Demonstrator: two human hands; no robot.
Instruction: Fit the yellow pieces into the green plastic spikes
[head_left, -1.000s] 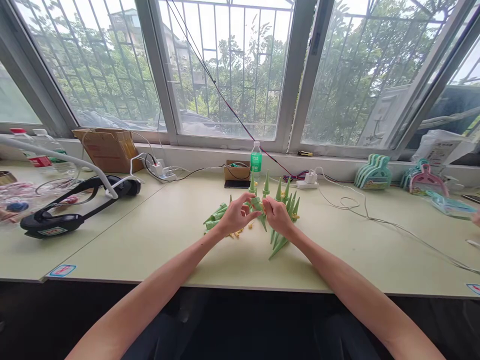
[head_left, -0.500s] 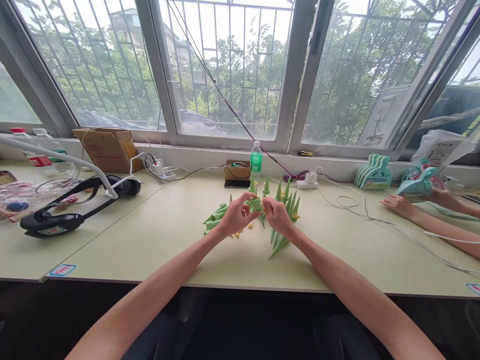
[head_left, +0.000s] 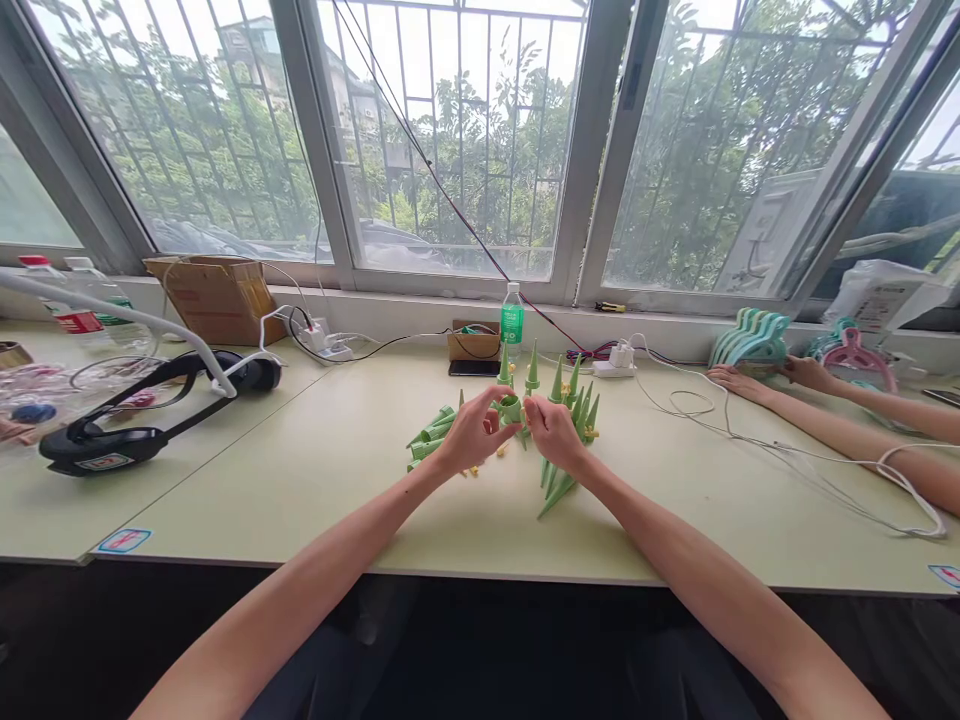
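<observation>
My left hand pinches a hollow green plastic spike with its round open mouth tilted upward. Close beside it, the fingers of my right hand are closed at the spike's side; what they grip is hidden. Behind my hands, several green spikes with small yellow fittings stand point up. More green spikes lie by my right wrist. Hollow green tubes lie to the left of my left hand. Small yellow pieces are scattered on the table beneath my hands.
A green-labelled bottle and a small cardboard box stand behind the spikes. A black headset lies at left. Cables cross the table at right, where another person's hands touch pastel hangers.
The hollow spike in my left hand has tipped more upright, while both my hands stay nearly in place. At right, the other person's hands moved left, bringing a blue-green hanger to the stack.
</observation>
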